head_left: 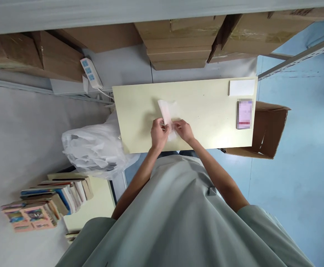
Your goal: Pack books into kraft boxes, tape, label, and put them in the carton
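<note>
Over the left half of a pale yellow tabletop [206, 115], both hands are closed on a thin white translucent plastic bag [166, 109]. My left hand [159, 134] pinches its near left side, fingers curled inward. From the right, my right hand [183, 130] grips the bag's near right part between thumb and fingers. The bag's upper end stands up, folded, away from me, while a loose part hangs below the hands. Whether anything is inside it I cannot tell.
At the table's right end lie a white box [242, 88] and a pink-purple box [244, 114]. An open carton [271, 129] stands beyond that edge. A large bag of white plastic [95, 148], books [59, 196] and a power strip [91, 72] are leftward. Cardboard boxes [180, 44] line the back.
</note>
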Action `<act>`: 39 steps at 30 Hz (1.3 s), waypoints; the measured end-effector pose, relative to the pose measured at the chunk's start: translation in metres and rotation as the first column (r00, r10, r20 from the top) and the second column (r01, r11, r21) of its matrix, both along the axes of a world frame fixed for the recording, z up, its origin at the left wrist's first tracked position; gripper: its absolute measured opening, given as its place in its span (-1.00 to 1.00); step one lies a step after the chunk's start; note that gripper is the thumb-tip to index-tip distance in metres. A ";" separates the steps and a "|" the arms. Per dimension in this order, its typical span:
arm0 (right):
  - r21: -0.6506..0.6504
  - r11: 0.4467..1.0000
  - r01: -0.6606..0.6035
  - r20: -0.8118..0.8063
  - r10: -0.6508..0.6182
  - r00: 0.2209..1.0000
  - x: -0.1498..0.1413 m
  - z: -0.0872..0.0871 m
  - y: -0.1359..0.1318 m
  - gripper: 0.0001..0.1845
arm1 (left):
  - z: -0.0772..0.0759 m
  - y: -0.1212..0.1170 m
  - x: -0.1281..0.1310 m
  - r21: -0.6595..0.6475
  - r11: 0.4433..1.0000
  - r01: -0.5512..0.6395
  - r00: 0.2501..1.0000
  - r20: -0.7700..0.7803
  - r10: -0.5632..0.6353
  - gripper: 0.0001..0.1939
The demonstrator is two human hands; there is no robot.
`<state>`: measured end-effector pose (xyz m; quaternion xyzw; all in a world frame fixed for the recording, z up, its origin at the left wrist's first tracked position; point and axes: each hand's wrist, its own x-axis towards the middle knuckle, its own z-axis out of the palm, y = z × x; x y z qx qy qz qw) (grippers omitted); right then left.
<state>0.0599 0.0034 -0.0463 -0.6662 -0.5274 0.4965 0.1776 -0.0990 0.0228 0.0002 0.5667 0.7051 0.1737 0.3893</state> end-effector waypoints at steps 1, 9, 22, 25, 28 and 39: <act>0.008 0.999 0.039 -0.024 -0.039 0.999 0.010 0.003 -0.002 -0.64 | -0.002 0.001 0.009 0.009 1.000 0.021 1.000 0.020 -0.021 -0.73; 0.001 0.967 0.253 -0.039 -0.253 0.967 0.055 0.025 -0.023 -0.56 | -0.046 0.008 0.078 0.049 0.988 0.148 0.988 0.044 -0.150 -0.68; 0.081 0.964 0.254 0.013 -0.256 0.967 0.065 -0.006 -0.038 -0.55 | -0.061 -0.001 0.029 0.070 0.998 0.009 0.999 -0.046 -0.006 -0.55; 0.070 0.977 0.200 0.068 -0.205 0.976 0.056 -0.014 -0.034 -0.50 | -0.063 -0.010 0.016 0.008 0.999 -0.031 0.999 -0.042 0.031 -0.58; 0.079 0.984 0.159 0.170 -0.170 0.971 0.044 -0.018 -0.031 -0.46 | -0.066 -0.018 0.015 -0.009 1.000 -0.010 1.000 0.013 0.010 -0.63; 0.050 0.995 -0.087 0.292 0.069 0.954 -0.049 -0.015 0.031 -0.35 | -0.076 0.014 -0.063 0.134 0.987 -0.093 0.995 -0.015 0.096 -0.48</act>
